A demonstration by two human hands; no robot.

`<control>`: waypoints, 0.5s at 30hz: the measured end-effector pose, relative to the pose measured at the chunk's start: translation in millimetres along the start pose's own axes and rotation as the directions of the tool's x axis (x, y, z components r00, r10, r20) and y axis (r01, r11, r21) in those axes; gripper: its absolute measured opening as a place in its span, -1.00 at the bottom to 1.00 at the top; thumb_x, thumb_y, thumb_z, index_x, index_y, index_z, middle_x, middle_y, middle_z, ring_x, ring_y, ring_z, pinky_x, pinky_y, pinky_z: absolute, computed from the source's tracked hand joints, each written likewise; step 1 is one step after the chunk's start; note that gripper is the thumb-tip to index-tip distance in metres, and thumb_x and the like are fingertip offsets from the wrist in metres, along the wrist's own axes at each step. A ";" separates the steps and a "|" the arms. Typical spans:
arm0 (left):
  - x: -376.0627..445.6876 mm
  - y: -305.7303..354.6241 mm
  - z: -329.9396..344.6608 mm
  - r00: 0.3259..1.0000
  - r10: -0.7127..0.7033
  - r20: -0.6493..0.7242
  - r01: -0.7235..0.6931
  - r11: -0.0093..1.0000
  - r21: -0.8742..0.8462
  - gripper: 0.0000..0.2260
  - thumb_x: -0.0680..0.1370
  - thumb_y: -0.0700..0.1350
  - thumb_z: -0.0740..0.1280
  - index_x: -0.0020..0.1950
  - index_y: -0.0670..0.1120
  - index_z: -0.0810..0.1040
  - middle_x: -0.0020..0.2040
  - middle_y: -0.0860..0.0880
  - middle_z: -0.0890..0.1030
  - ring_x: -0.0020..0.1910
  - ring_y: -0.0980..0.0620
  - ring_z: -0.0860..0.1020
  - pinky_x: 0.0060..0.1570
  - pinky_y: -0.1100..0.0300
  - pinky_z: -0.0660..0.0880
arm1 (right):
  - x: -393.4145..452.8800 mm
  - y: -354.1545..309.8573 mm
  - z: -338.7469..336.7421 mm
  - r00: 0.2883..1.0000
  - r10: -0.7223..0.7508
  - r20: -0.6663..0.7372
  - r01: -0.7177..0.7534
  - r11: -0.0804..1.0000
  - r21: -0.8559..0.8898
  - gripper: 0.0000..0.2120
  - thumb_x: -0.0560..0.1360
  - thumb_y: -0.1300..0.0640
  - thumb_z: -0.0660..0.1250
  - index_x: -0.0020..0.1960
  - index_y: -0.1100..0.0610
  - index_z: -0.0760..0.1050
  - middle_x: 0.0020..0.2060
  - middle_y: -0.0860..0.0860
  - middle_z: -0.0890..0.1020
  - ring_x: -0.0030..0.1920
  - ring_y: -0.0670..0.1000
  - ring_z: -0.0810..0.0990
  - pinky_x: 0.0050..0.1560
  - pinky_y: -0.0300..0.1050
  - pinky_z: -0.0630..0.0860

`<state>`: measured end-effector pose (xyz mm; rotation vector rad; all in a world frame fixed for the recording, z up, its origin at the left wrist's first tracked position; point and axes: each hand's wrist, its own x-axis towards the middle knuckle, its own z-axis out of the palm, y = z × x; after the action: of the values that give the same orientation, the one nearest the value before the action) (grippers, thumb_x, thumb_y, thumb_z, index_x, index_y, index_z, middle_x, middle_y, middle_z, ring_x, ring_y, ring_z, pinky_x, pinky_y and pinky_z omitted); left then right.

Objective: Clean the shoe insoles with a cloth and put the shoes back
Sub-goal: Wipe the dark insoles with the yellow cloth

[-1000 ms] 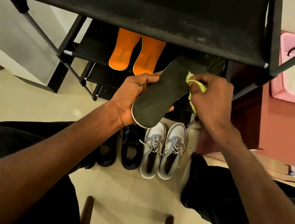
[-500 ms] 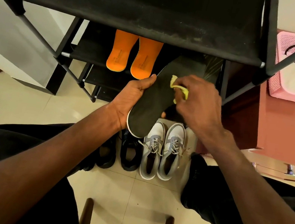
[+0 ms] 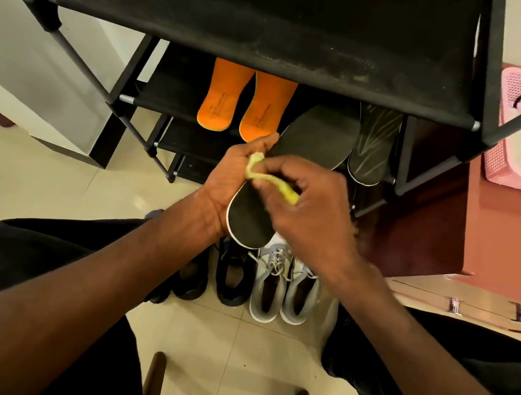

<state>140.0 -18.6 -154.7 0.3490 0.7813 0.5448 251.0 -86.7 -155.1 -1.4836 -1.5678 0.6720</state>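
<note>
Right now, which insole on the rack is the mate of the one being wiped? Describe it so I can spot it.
Start at the black shoe rack and drop to the shelf under its top tier. Two orange insoles lie there side by side; farther right, by the rack's right post, lies the patterned dark insole. It is the only dark one on the shelf, with pale streaks on it.

rack shelf [image 3: 283, 20] overhead; shoes [image 3: 285, 285] crowd floor below.
</note>
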 end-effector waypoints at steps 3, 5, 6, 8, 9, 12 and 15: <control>-1.4 1.4 -4.7 0.998 0.038 -0.043 -0.038 0.999 0.005 -0.50 0.72 -0.01 0.09 -0.28 -0.17 0.61 -0.46 -0.05 0.59 -0.51 0.03 0.60 -0.46 0.26 0.55 | -8.1 -6.8 5.5 0.981 -0.167 0.099 0.167 0.986 0.014 -0.85 0.54 0.21 0.50 0.11 0.18 0.71 -0.01 -0.01 0.73 -0.01 -0.09 0.69 0.02 -0.15 0.62; -1.9 1.5 -3.8 0.998 0.021 -0.052 -0.021 1.000 0.001 -0.49 0.72 0.00 0.10 -0.30 -0.17 0.61 -0.46 -0.06 0.58 -0.51 0.04 0.59 -0.44 0.27 0.56 | -5.6 0.9 3.4 0.962 -0.235 0.135 0.250 0.963 -0.100 -0.82 0.55 0.19 0.50 0.14 0.18 0.69 0.01 0.01 0.72 -0.02 -0.03 0.69 -0.04 -0.05 0.64; -1.6 0.4 -2.2 0.999 -0.006 -0.045 0.006 1.000 0.006 -0.49 0.71 0.01 0.11 -0.29 -0.17 0.63 -0.42 -0.07 0.60 -0.46 0.03 0.61 -0.37 0.25 0.59 | -2.1 7.0 0.9 0.964 -0.234 0.128 0.256 0.948 -0.192 -0.81 0.55 0.18 0.50 0.15 0.16 0.68 0.02 0.00 0.71 -0.04 -0.02 0.68 -0.07 -0.02 0.64; 0.1 -1.5 -0.4 0.999 -0.014 -0.043 0.015 1.000 0.025 -0.59 0.70 0.02 0.14 -0.13 -0.18 0.64 -0.27 -0.11 0.63 -0.30 -0.02 0.63 -0.19 0.16 0.60 | 7.9 22.9 -9.1 0.979 -0.201 0.041 0.202 0.917 -0.345 -0.81 0.55 0.18 0.49 0.16 0.13 0.68 0.01 -0.01 0.70 -0.07 0.00 0.67 -0.13 0.04 0.64; 0.5 -3.1 0.3 0.999 0.007 -0.051 -0.005 0.999 0.051 -0.64 0.70 0.00 0.14 -0.03 -0.18 0.63 -0.19 -0.13 0.64 -0.23 -0.06 0.63 -0.15 0.11 0.61 | 14.0 30.0 -16.7 0.985 -0.172 -0.027 0.148 0.909 -0.390 -0.82 0.55 0.17 0.47 0.15 0.12 0.68 0.01 -0.01 0.70 -0.07 0.00 0.67 -0.13 0.05 0.64; 1.6 -8.3 1.8 0.995 0.070 -0.070 -0.063 0.993 0.103 -0.68 0.72 -0.07 0.11 0.13 -0.19 0.61 -0.13 -0.15 0.71 -0.22 -0.09 0.70 -0.25 0.06 0.65 | 28.0 41.0 -37.5 0.982 -0.046 -0.183 -0.033 0.913 -0.407 -0.84 0.56 0.14 0.44 0.12 0.09 0.69 0.05 -0.03 0.72 0.01 -0.03 0.68 -0.02 0.08 0.65; 0.9 -10.3 2.6 0.996 0.080 -0.042 -0.076 0.994 0.080 -0.57 0.72 -0.11 0.07 -0.08 -0.18 0.70 -0.23 -0.13 0.70 -0.29 -0.03 0.69 -0.29 0.16 0.66 | 22.7 27.3 -28.4 0.989 0.008 -0.150 -0.046 0.967 -0.251 -0.84 0.55 0.18 0.48 0.13 0.12 0.71 0.06 -0.02 0.74 0.03 -0.07 0.69 0.07 0.01 0.66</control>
<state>145.8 -26.6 -158.5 0.4421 0.8365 0.5983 290.9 -65.2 -159.2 -1.7045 -1.5644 0.3747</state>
